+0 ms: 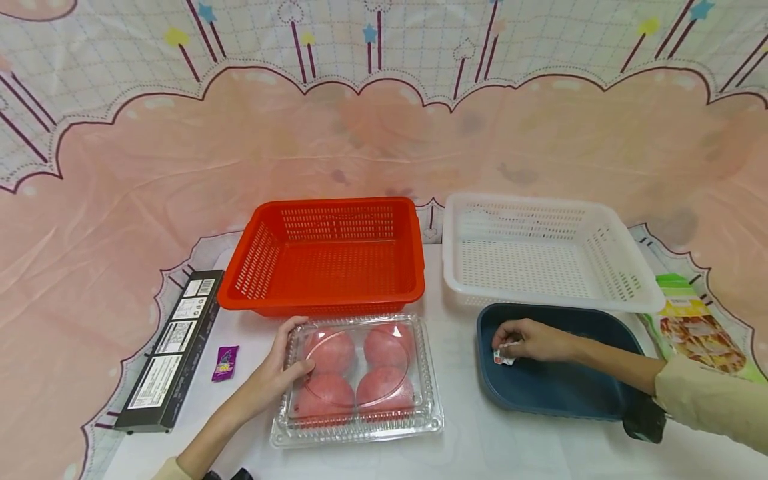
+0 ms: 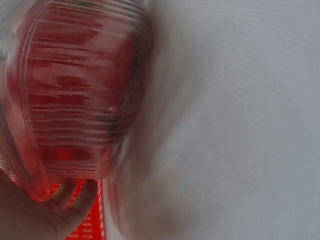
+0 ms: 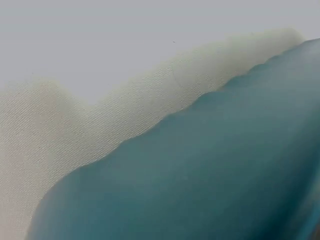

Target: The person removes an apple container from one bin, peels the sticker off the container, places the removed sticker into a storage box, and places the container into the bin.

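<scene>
In the head view my left hand [image 1: 277, 379] grips the left side of a clear plastic box [image 1: 357, 437]. Its thumb lies on the lid, and the other fingers reach to the far left corner. Several round pinkish-red fruits [image 1: 327, 397] sit inside; their exact kind is unclear. The left wrist view has the box's ribbed wall [image 2: 80, 100] close up, with fingertips at its end. Over to the right, my right hand [image 1: 537, 340] reaches into a dark blue basin [image 1: 564, 393] and pinches a small white-and-red wrapped packet [image 1: 504, 355]. Only the basin's outer side [image 3: 175, 175] fills the right wrist view.
Behind the box stands a red basket [image 1: 336, 300]; a white basket [image 1: 552, 297] is behind the basin. A long black box [image 1: 171, 353] and a small purple packet [image 1: 225, 363] lie left. A green-and-yellow food bag [image 1: 699, 333] lies at the right, partly behind the sleeve.
</scene>
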### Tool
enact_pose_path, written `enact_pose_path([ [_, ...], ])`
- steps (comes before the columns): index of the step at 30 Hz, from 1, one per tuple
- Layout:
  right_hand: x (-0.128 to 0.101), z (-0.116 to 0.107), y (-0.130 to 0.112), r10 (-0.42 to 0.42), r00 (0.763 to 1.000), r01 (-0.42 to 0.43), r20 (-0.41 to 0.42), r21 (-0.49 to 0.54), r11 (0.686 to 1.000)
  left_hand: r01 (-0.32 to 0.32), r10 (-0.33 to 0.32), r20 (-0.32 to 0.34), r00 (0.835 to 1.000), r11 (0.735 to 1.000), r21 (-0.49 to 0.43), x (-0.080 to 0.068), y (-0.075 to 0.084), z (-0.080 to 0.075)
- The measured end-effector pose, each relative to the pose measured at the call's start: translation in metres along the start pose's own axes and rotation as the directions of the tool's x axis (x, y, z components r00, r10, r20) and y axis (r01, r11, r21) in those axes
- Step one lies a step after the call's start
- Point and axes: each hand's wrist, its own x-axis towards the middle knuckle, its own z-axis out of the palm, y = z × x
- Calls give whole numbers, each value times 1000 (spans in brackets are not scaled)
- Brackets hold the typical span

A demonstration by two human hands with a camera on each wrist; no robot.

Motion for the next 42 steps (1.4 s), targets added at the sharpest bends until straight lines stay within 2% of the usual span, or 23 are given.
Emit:
enact_pose_path([
  [13, -4, 4, -9, 18, 1000, -18, 4, -133, 991, 6, -6, 3, 1000, 1000, -8, -1, 4, 0],
  [16, -4, 6, -9, -16, 1000, 12, -20, -178, 984, 8, -8, 5, 1000, 1000, -7, -1, 3, 0],
  [24, -4, 10, -14, -113, 992, 92, -48, -326, 941, 4, -4, 9, 1000, 1000, -1, -1, 2, 0],
  [30, -4, 10, -15, -122, 991, 96, -55, -333, 938, 4, -4, 8, 1000, 1000, -10, 0, 2, 0],
  [38, -7, 10, -12, -67, 995, 45, -73, -261, 964, 3, -3, 1, 1000, 1000, -8, 0, 1, 0],
  [42, -8, 11, -10, -66, 994, 43, -85, -247, 968, -3, 3, -2, 1000, 1000, -5, 0, 0, 0],
])
